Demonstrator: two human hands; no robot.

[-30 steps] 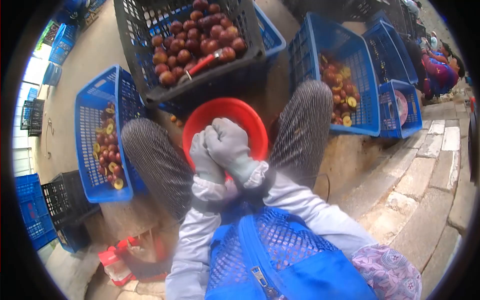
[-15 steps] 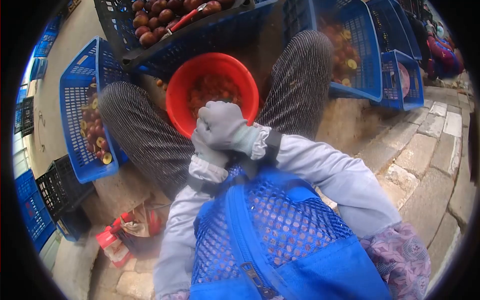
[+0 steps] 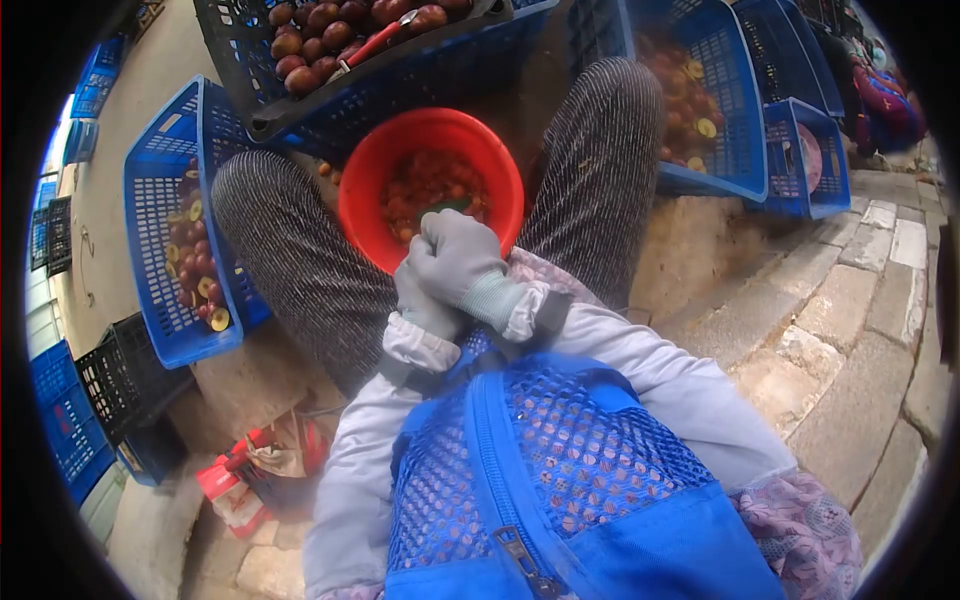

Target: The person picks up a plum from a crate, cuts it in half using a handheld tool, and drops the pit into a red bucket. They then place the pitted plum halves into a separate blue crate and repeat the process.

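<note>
A red bucket [image 3: 353, 190] stands between the knees, with reddish fruit bits [image 3: 430, 175] inside. Over its near rim my right hand [image 3: 460, 262], in a grey glove, is closed, its fingers curled in. Just below and against it is my left hand [image 3: 424, 303], also gloved and closed, partly covered by the right. A small dark green object [image 3: 445, 207] shows at the far side of the right hand; its kind is hard to make out. What sits inside the two fists is hidden.
A black crate [image 3: 262, 120] of whole plums [image 3: 312, 48] lies ahead, with red-handled pruners [image 3: 375, 42] on top. Blue crates with halved fruit stand at left [image 3: 140, 230] and right [image 3: 755, 140]. A red and white bag [image 3: 235, 495] rests on the ground lower left.
Both hands have shifted slightly lower and stay together. The green object now shows plainly beyond the right hand, and more of the fruit bits is visible. The view has shifted a little.
</note>
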